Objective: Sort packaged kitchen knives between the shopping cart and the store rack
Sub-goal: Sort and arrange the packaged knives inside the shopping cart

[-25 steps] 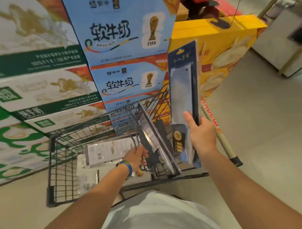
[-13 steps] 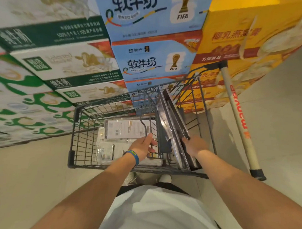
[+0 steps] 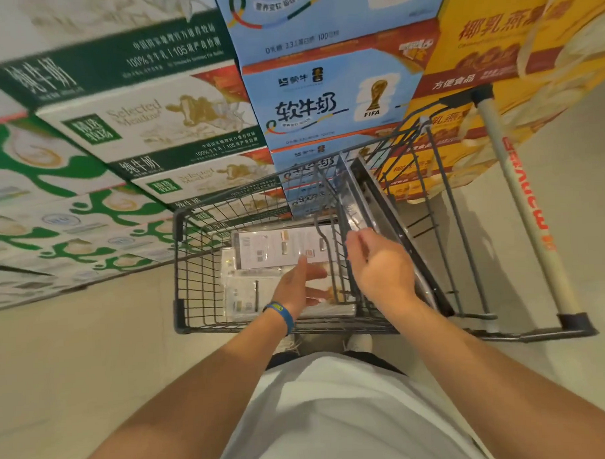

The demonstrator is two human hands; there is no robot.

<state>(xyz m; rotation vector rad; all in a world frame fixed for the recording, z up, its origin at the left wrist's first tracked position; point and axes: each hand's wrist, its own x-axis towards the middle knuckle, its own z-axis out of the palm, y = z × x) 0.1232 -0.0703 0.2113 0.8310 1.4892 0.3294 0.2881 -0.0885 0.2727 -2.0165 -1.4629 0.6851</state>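
Note:
A dark wire shopping cart stands in front of me. Several clear knife packages lie flat on its floor, their printed white backs facing up. More knife packages stand on edge, leaning against the cart's right side. My left hand, with a blue wristband, reaches into the cart with straight fingers at the near edge of the flat packages. My right hand hovers over the cart just left of the leaning packages, fingers loosely curled and holding nothing.
Stacked milk cartons fill the far side: green and white boxes at left, blue boxes in the middle, yellow boxes at right. The cart's handle bar with red lettering runs down the right. Pale floor surrounds the cart.
My right hand brought the blue knife package down into the cart among the leaning packages, then let go and lifted away. My left hand stayed in the cart.

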